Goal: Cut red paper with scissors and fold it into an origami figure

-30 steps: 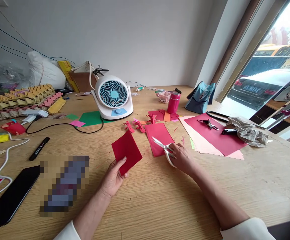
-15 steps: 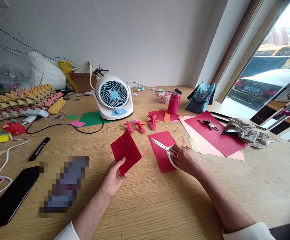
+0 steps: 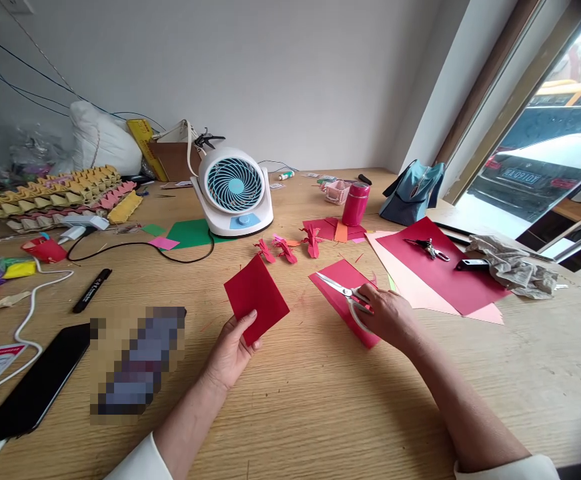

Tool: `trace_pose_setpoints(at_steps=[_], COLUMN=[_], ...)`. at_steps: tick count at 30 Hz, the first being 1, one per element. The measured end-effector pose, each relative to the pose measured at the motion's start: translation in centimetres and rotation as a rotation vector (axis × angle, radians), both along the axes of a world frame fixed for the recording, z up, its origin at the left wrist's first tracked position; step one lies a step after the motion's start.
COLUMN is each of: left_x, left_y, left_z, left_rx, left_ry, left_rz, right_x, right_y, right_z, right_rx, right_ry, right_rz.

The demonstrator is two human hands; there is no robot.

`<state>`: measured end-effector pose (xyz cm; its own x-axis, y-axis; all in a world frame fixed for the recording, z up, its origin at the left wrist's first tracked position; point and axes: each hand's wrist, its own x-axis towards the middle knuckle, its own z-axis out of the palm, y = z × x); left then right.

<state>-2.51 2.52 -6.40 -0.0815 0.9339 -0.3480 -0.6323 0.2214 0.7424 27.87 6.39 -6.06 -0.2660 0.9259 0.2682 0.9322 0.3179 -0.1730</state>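
My left hand [image 3: 233, 350] grips a square of red paper [image 3: 255, 293] by its lower corner, thumb on top, held above the table. In my right hand [image 3: 390, 313] is a pair of white-handled scissors [image 3: 347, 293], blades pointing up and left and nearly closed. Beneath the scissors lies another piece of red paper [image 3: 343, 273], partly covered by the hand. Beyond both hands, three small red folded-paper figures [image 3: 286, 250] stand in a row.
A white fan [image 3: 235, 193] stands behind the figures, beside green paper [image 3: 190, 233]. At right are a pink bottle [image 3: 355, 205], a blue bag [image 3: 413, 193], large red paper sheets [image 3: 450, 273] with keys [image 3: 427, 249], and crumpled cloth [image 3: 515, 267]. A black marker [image 3: 93, 291] and a tablet [image 3: 35, 380] lie left.
My right hand has moved right with the scissors, and the red paper under it has shifted right and turned. My left hand still holds its square. The whole view has swung slightly left.
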Motion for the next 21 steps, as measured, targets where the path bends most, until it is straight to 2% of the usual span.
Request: trace_pose_setpoints(at_steps=[2,4,5,8,11,15,18,21], left_x=[0.0,0.0,0.0,0.0,-0.1,-0.3,-0.5,-0.7], left_y=[0.0,0.0,0.0,0.0,0.0,0.2,0.4,0.5], left_z=[0.0,0.0,0.0,0.0,0.2,0.4,0.3,0.2], left_rx=[0.007,0.011,0.011,0.019,0.034,0.035,0.011,-0.016], left_ry=[0.012,0.017,0.019,0.028,0.028,-0.017,-0.046,-0.066], left_rz=[-0.004,-0.005,-0.005,-0.010,0.011,0.078,0.109,0.124], right_x=[-0.1,-1.0,-1.7,-3.9,-5.5,-6.4,-6.5,-6.5], right_y=[-0.1,-0.6,-1.0,-2.4,-3.6,-4.6,-4.9,-4.9], right_z=[0.0,0.2,0.4,1.3,1.7,1.4,0.9,0.7], right_rx=[0.012,-0.037,-0.113,-0.473,-0.817,-1.044,-1.071,-1.065], right_ry=[0.075,0.247,0.368,0.745,1.006,1.127,1.134,1.123], right_rz=[-0.047,-0.025,0.016,0.206,0.364,0.569,0.699,0.749])
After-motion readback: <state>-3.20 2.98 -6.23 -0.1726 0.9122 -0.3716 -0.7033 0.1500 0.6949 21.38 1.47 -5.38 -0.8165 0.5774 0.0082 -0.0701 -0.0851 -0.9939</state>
